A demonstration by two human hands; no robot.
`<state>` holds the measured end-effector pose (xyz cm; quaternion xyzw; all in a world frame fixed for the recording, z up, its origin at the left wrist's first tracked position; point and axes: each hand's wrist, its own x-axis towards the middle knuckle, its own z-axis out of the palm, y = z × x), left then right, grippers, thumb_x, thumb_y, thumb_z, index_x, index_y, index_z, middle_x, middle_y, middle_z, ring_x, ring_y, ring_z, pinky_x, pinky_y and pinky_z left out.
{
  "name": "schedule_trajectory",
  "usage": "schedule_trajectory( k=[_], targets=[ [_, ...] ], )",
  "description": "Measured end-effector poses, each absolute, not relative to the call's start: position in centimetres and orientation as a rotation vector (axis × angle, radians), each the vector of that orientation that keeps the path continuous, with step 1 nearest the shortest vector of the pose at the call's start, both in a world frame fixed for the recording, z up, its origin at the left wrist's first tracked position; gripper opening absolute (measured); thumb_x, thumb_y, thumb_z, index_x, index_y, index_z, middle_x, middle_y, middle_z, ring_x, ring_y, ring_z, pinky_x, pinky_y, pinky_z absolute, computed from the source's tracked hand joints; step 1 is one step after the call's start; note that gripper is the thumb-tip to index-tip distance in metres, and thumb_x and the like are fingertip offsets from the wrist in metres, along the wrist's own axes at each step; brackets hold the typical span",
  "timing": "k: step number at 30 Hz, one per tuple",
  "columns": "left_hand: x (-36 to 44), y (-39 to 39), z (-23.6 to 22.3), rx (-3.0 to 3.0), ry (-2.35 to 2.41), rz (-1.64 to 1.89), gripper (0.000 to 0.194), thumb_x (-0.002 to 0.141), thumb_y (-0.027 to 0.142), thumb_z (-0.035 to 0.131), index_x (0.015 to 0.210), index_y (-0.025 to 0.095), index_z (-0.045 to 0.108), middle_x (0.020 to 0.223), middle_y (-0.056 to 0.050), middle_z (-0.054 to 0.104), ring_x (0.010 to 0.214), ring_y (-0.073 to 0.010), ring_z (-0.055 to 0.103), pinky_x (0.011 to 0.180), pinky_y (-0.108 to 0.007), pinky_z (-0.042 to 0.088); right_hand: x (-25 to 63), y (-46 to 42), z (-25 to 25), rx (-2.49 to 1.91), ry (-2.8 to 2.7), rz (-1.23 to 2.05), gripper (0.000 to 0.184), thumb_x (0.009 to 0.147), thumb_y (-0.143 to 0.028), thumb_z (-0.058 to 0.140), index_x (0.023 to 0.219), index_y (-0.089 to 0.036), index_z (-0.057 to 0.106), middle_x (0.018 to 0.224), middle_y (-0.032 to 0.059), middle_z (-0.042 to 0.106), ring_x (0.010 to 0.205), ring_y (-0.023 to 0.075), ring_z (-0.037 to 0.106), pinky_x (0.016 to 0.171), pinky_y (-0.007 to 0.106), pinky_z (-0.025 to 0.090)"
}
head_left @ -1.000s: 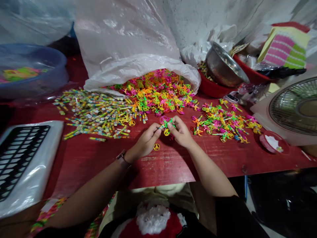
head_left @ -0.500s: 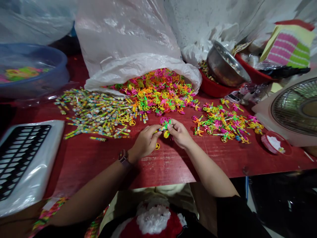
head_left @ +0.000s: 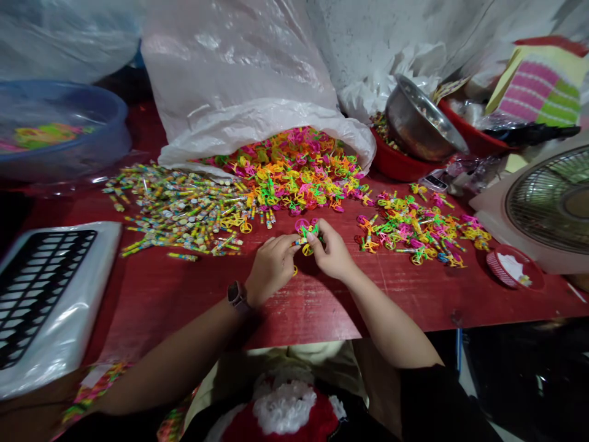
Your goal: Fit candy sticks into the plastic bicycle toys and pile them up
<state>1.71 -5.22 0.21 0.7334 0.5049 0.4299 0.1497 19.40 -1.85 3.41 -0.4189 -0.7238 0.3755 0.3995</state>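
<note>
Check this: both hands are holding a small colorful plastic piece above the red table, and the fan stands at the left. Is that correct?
Not quite: the fan stands at the right, as the head view shows. The left hand and right hand do hold the small colorful plastic piece above the red table.

Dead centre: left hand [head_left: 272, 264] and right hand [head_left: 332, 248] over table [head_left: 161, 307], toy [head_left: 307, 237] between them. Loose ring [head_left: 295, 270] just beside left hand. Beyond hands, parts heap [head_left: 299, 175] at mouth of sack [head_left: 239, 67]; tube pile [head_left: 179, 205] to its left. Out left, basin [head_left: 108, 138] behind, frame [head_left: 43, 288] atop plastic stack [head_left: 99, 301] in front. Over right, second heap [head_left: 414, 227], basket [head_left: 500, 272] and fan [head_left: 547, 199] past it; farther back, bowl [head_left: 416, 138] tilted on tub [head_left: 386, 162].
</note>
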Motion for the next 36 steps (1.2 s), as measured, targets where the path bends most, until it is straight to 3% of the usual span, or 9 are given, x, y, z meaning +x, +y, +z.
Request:
schedule_trajectory(
  k=[8, 11, 14, 19, 22, 25, 27, 29, 36],
  targets=[
    [1.8, -5.2, 0.6, 2.077, 1.513, 1.249, 0.023, 0.100, 0.026, 0.052, 0.110, 0.020, 0.071, 0.104, -0.009, 0.077, 0.095, -0.0255, 0.068, 0.089, -0.038, 0.047, 19.2, -1.9, 3.4, -1.037, -1.895, 0.966, 0.028, 0.100, -0.050, 0.055, 0.088, -0.025, 0.049, 0.076, -0.0003, 0.051, 0.070, 0.0188, 0.045, 0.066, 0.033, 0.038],
    [0.7, -3.7, 0.6, 2.164, 1.421, 1.211, 0.028, 0.101, 0.034, 0.055, 0.121, 0.020, 0.068, 0.107, -0.010, 0.075, 0.098, -0.0252, 0.064, 0.094, -0.039, 0.046, 21.7, -0.5, 4.2, -1.068, -1.892, 0.923, 0.032, 0.097, -0.052, 0.062, 0.084, -0.024, 0.054, 0.075, 0.0000, 0.054, 0.070, 0.0178, 0.047, 0.066, 0.031, 0.039],
    [-1.4, -1.5, 0.2, 2.219, 1.508, 1.150, 0.037, 0.102, 0.033, 0.051, 0.133, 0.018, 0.064, 0.117, -0.013, 0.068, 0.111, -0.0284, 0.058, 0.104, -0.045, 0.043, 27.0, 1.3, 5.9, -1.279, -1.726, 0.587, 0.034, 0.092, -0.053, 0.066, 0.083, -0.022, 0.059, 0.077, 0.0019, 0.059, 0.074, 0.0191, 0.053, 0.071, 0.033, 0.042],
    [-4.5, 1.1, -1.4, 2.404, 1.734, 0.739, 0.057, 0.093, 0.005, 0.040, 0.143, 0.021, 0.062, 0.142, -0.018, 0.053, 0.132, -0.0349, 0.045, 0.111, -0.053, 0.038, 32.9, 2.7, 7.7, -1.595, -1.411, -0.239, 0.037, 0.081, -0.047, 0.073, 0.101, -0.019, 0.064, 0.108, 0.0124, 0.064, 0.101, 0.0286, 0.058, 0.089, 0.046, 0.046],
    [-4.5, 1.6, -1.6, 2.507, 1.750, 0.545, 0.055, 0.093, 0.005, 0.038, 0.138, 0.021, 0.064, 0.145, -0.018, 0.052, 0.136, -0.0381, 0.041, 0.110, -0.058, 0.036, 30.7, 2.0, 6.3, -1.545, -1.734, 0.182, 0.030, 0.086, -0.049, 0.070, 0.089, -0.019, 0.065, 0.090, 0.0089, 0.067, 0.082, 0.0230, 0.060, 0.078, 0.039, 0.048],
    [-3.9, 1.4, -1.3, 2.553, 1.738, 0.492, 0.050, 0.094, 0.006, 0.039, 0.135, 0.021, 0.064, 0.139, -0.020, 0.055, 0.131, -0.0393, 0.044, 0.107, -0.060, 0.037, 26.6, 1.2, 3.8, -1.512, -2.064, 0.620, 0.037, 0.075, -0.050, 0.086, 0.081, -0.021, 0.063, 0.073, 0.0044, 0.066, 0.064, 0.0179, 0.055, 0.065, 0.032, 0.042],
    [-3.4, 1.2, -1.3, 2.583, 1.733, 0.449, 0.041, 0.097, 0.012, 0.040, 0.129, 0.018, 0.064, 0.135, -0.022, 0.056, 0.128, -0.0405, 0.046, 0.105, -0.062, 0.036, 24.4, 0.9, 2.5, -1.640, -2.133, 0.619, 0.040, 0.069, -0.043, 0.093, 0.081, -0.021, 0.061, 0.071, 0.0044, 0.066, 0.061, 0.0172, 0.055, 0.061, 0.031, 0.038],
    [-3.0, 0.9, -1.4, 2.594, 1.766, 0.378, 0.031, 0.101, 0.021, 0.041, 0.121, 0.014, 0.063, 0.130, -0.024, 0.057, 0.124, -0.0421, 0.048, 0.102, -0.063, 0.038, 23.1, 0.8, 1.8, -1.746, -2.192, 0.649, 0.033, 0.074, -0.036, 0.090, 0.083, -0.020, 0.062, 0.071, 0.0050, 0.067, 0.062, 0.0171, 0.057, 0.061, 0.030, 0.036],
    [-2.7, 0.8, -1.5, 2.416, 1.711, 0.473, 0.022, 0.103, 0.028, 0.040, 0.105, 0.015, 0.057, 0.109, -0.021, 0.064, 0.106, -0.0365, 0.060, 0.092, -0.050, 0.045, 22.3, 0.6, 2.0, -1.555, -2.327, 0.799, 0.010, 0.080, -0.017, 0.073, 0.084, -0.018, 0.064, 0.084, 0.0053, 0.071, 0.076, 0.0169, 0.062, 0.071, 0.027, 0.042]
  ],
)
